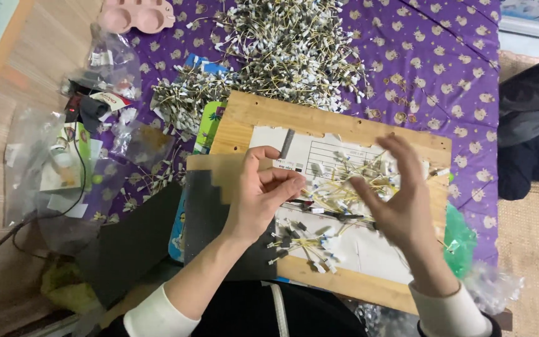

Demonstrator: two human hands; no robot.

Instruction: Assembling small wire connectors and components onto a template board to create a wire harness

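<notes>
Clutter at far left: crumpled clear plastic bags (pixel 38 150) and a dark cable (pixel 82 181) lie on the woven mat, with a pink moulded tray (pixel 137 15) at the upper left edge of the frame.
Big heap: a wide pile of thin yellowish wires with white tags (pixel 282 50) covers the purple patterned cloth (pixel 444 56) in the upper middle.
Work surface: a pale wooden board (pixel 244 115) sits in the centre, with a white printed sheet (pixel 319 156) on it and a dark sheet (pixel 201 212) over its lower left corner.
Left hand (pixel 260 200): curled, thumb and forefinger pinched together over the board; whether a wire sits in the pinch I cannot tell.
Wires on the board: a loose tangle of wires (pixel 338 184) lies between the two hands, and a small sorted cluster (pixel 304 243) lies just below it.
Look: hair-thin yellow strands, each ending in a small white or dark tip.
Handling, judged: very light, springy and prone to snagging on neighbours; best taken one at a time by a tip, between two fingertips.
Right hand (pixel 400 200): blurred, fingers spread and loose over the tangle, apparently grasping nothing.
Right edge: a green plastic bag (pixel 460 240) peeks past the board, and dark clothing (pixel 531 125) lies beyond the cloth.
</notes>
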